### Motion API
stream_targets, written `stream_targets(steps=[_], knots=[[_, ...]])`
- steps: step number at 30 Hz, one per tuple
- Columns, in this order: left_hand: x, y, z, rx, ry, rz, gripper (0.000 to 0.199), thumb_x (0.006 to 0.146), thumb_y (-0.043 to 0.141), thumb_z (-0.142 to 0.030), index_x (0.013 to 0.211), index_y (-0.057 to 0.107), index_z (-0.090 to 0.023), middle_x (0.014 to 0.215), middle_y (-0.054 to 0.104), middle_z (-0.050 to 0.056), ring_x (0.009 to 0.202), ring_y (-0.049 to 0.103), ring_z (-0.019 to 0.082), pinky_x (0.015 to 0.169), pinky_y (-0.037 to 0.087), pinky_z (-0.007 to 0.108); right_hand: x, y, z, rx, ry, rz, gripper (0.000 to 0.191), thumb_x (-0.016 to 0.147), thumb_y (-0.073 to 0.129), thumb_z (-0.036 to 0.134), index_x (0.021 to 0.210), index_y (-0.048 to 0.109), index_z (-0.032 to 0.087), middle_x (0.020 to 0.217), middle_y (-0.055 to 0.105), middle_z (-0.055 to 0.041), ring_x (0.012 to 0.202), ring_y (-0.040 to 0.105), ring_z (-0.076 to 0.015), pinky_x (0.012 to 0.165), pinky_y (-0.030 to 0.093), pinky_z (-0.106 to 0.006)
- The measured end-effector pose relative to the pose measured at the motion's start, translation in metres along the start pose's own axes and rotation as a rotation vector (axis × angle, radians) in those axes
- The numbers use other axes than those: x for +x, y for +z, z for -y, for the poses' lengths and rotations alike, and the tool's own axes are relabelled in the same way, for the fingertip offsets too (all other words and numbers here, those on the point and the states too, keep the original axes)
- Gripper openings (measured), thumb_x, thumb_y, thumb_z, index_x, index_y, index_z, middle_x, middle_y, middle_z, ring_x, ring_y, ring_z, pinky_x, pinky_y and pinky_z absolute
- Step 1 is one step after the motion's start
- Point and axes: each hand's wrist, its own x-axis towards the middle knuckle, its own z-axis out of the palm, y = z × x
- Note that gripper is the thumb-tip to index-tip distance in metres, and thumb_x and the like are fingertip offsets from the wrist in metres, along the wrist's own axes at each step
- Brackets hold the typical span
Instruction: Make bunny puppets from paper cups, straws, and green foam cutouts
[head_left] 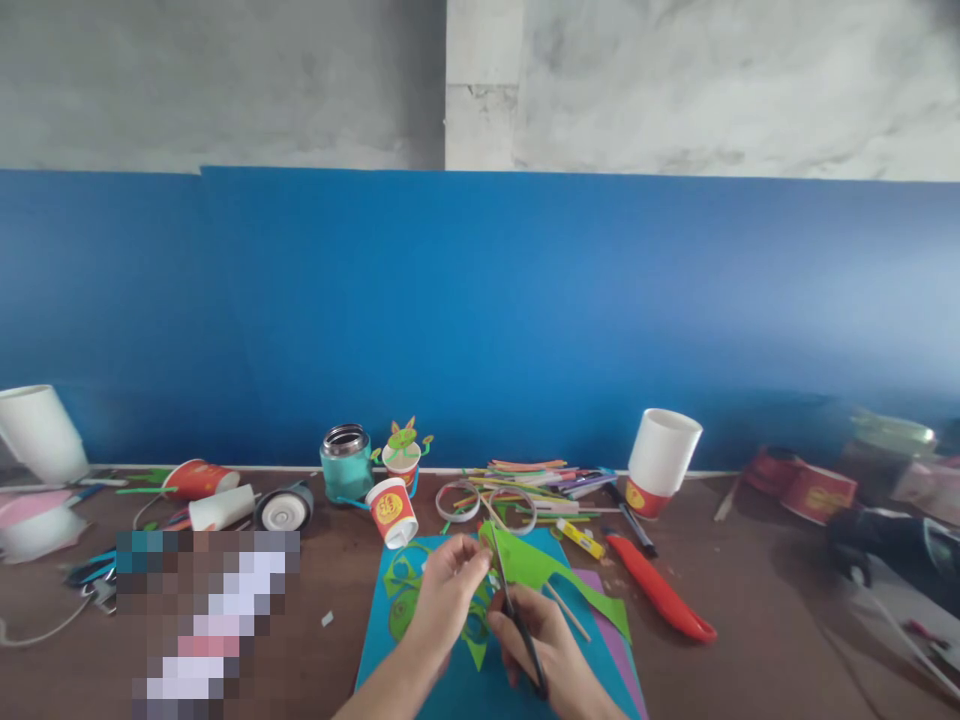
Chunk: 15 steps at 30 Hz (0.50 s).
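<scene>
Black-handled scissors [531, 650] are held in my right hand [544, 640], their blades pointing up and away against a green paper sheet [525, 558]. My left hand [454, 580] pinches the left end of that green paper, close to the blade tips. Both hands are over a blue sheet [450, 695] on the brown table, with a purple sheet [628, 672] showing at its right edge. Green cut scraps [405, 575] and a round green piece [402, 615] lie left of my left hand. A thin wooden stick [568, 610] rests to the right of the scissors.
Behind the hands are a teal jar [346, 475], a red-and-white cup [392, 512], tape rolls [458, 502] and piled colored sticks [532, 480]. To the right are a glue stick [580, 538], a red case [660, 590] and stacked white cups [664, 455]. A blue panel [480, 320] stands behind.
</scene>
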Motion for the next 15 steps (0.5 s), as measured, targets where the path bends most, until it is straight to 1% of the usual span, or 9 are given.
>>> stream_targets(steps=[3,9,15], knots=[[0.0001,0.0015,-0.0001,-0.032,-0.020,0.009,0.024,0.073,0.059,-0.037,0.062,0.051,-0.017,0.059,0.050,-0.002,0.061,0.044,0.013,0.060,0.033,0.025,0.0000,0.0004,-0.0022,0.009,-0.024,0.003,0.045,0.071,0.062,0.060,0.070,0.051,0.016,0.045,0.043,0.0078,0.035,0.038,-0.0057,0.035,0.030,-0.017],[-0.0015,0.0043,-0.0057,-0.094,-0.053,0.014,0.025,0.070,0.060,-0.039,0.061,0.051,-0.018,0.060,0.051,-0.002,0.062,0.046,0.014,0.062,0.033,0.024,0.0008,0.0007,-0.0026,-0.015,-0.008,-0.012,0.046,0.069,0.063,0.061,0.067,0.048,0.018,0.041,0.039,0.0093,0.032,0.033,-0.0050,0.032,0.026,-0.017],[-0.0018,0.0038,-0.0085,-0.129,-0.068,0.053,0.024,0.068,0.062,-0.037,0.062,0.053,-0.017,0.060,0.052,-0.002,0.062,0.045,0.013,0.061,0.032,0.024,0.0010,0.0003,-0.0056,0.010,-0.030,-0.012,0.045,0.072,0.060,0.061,0.071,0.051,0.017,0.045,0.043,0.0076,0.034,0.037,-0.0058,0.034,0.031,-0.017]])
